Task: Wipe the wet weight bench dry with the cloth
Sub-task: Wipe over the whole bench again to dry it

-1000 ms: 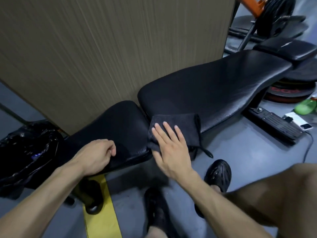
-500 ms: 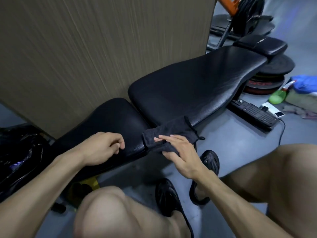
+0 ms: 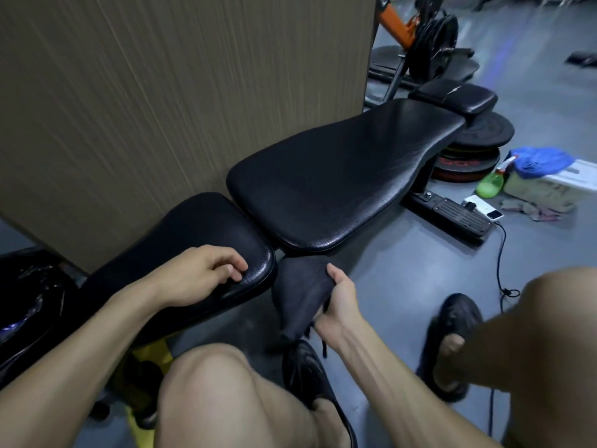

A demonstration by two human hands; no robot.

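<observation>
Left hand [image 3: 200, 276]: you rest it on the seat pad [image 3: 210, 227], fingers loosely curled, holding nothing; likely a brace | Right hand [image 3: 339, 302]: your fingers clutch the cloth [image 3: 297, 295], bunched, hanging just below the gap before the back pad [image 3: 339, 176]; probably regathering for a fresh face | Contact: cannot tell if it touches either pad

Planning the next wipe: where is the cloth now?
Head view, lower centre: the right hand grips the cloth off the padding, just below the gap between the seat pad and back pad.
</observation>
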